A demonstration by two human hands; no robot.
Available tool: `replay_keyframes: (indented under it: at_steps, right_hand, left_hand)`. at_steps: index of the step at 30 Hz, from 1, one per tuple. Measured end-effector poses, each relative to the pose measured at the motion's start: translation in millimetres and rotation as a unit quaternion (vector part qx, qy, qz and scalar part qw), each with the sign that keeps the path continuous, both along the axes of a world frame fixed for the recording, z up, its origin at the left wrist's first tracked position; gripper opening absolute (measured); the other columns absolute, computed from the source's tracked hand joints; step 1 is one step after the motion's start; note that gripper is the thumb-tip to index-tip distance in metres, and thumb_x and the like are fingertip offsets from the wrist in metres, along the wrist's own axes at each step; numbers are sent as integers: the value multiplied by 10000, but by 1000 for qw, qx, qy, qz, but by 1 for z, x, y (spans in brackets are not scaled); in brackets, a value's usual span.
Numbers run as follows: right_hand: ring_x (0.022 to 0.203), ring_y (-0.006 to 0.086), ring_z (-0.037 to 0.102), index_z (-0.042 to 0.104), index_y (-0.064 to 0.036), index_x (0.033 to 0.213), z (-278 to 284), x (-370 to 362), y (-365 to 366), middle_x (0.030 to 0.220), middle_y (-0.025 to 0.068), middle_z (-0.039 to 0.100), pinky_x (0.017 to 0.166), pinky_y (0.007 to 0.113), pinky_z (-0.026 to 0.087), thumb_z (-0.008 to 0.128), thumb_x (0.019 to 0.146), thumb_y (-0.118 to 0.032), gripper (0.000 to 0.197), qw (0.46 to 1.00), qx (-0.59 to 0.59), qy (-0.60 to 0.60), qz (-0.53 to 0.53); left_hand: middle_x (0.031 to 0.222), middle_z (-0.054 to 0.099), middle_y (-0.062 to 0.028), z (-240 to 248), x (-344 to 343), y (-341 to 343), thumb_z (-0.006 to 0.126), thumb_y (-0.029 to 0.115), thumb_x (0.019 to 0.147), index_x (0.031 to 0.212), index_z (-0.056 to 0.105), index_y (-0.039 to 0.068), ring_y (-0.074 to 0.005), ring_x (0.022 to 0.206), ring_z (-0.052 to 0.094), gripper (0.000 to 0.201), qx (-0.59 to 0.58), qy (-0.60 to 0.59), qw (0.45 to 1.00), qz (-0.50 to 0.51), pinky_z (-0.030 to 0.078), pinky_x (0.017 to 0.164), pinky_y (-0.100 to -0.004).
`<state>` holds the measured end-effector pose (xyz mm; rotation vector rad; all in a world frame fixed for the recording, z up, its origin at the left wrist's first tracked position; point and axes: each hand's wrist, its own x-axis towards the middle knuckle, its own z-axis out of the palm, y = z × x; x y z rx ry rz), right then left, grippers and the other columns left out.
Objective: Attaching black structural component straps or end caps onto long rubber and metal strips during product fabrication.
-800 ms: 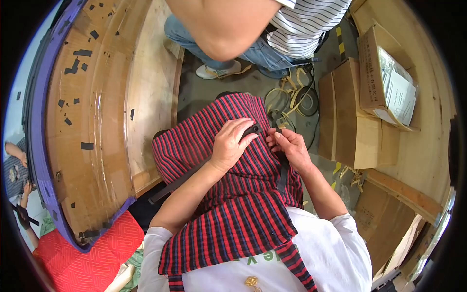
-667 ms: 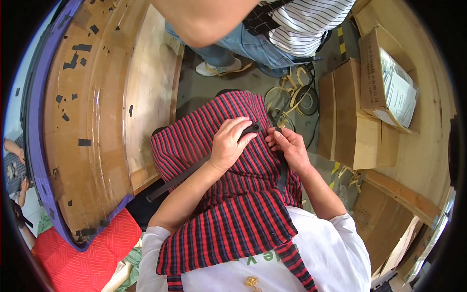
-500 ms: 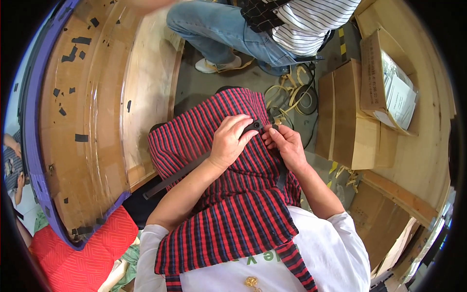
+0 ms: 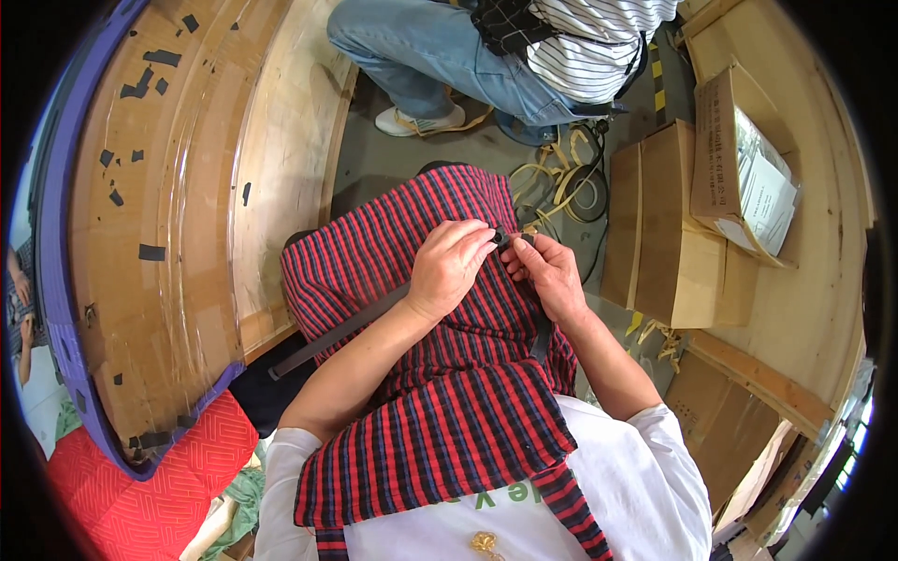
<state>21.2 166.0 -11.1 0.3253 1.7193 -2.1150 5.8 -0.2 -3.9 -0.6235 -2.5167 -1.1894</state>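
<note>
Pinched a black fitting (image 4: pixel 500 235) between thumb and fingers of the left hand (image 4: pixel 452 269), above the striped apron (image 4: pixel 360 248) over the lap, with a long dark strip (image 4: pixel 339 334) behind the wrist, perhaps joined on. Gripped a small black piece (image 4: pixel 528 239) in the fingertips of the right hand (image 4: pixel 557 282), just beside the fitting; could not tell whether touching. Looked partway along: had both pieces in hand and close together, with joining probably left to do.

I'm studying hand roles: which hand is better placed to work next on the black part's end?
Probably the right hand: its fingertips are close beside that end, while the left hand holds the black part.
</note>
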Motion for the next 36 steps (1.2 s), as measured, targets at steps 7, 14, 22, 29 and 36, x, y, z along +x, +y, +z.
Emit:
replay_keyframes:
  at_steps: [7, 14, 22, 29, 36]
  right_hand:
    - [635, 65, 519, 591, 0, 874, -2, 0, -2, 761, 30, 600, 585, 198, 432, 509, 872, -205, 221, 1000, 5, 6, -3]
    - [636, 67, 523, 591, -1, 866, -4, 0, -1, 756, 34, 603, 582, 201, 434, 505, 874, -207, 224, 1000, 12, 8, 1]
    - [631, 61, 513, 587, 0, 887, -3, 0, -1, 765, 33, 610, 581, 199, 430, 497, 874, -193, 214, 1000, 9, 6, -1]
    - [633, 62, 513, 587, -3, 895, -3, 0, -1, 766, 32, 609, 582, 197, 427, 500, 872, -194, 212, 1000, 7, 4, 1]
    - [635, 63, 517, 587, -4, 902, -4, 0, -1, 764, 31, 608, 583, 198, 428, 501, 873, -195, 212, 1000, 3, 0, -1]
  left_hand:
    - [883, 608, -68, -2, -1, 1, 660, 54, 690, 857, 629, 13, -198, 785, 580, 175, -11, 3, 1000, 6, 482, 701, -295]
    - [881, 607, -72, -2, -1, 2, 662, 59, 687, 867, 630, 18, -203, 787, 579, 187, -13, -4, 1000, 6, 479, 704, -298]
    - [881, 592, -57, 5, -3, 6, 676, 114, 675, 901, 634, 48, -199, 783, 560, 239, -43, -4, 999, -5, 467, 689, -305]
    - [858, 593, -46, 2, -4, 6, 677, 121, 673, 866, 644, 50, -189, 764, 555, 209, -54, 7, 999, -4, 466, 679, -298]
    - [854, 595, -42, 1, -6, 7, 679, 121, 670, 847, 643, 49, -190, 756, 556, 194, -46, -4, 999, 3, 466, 676, -296]
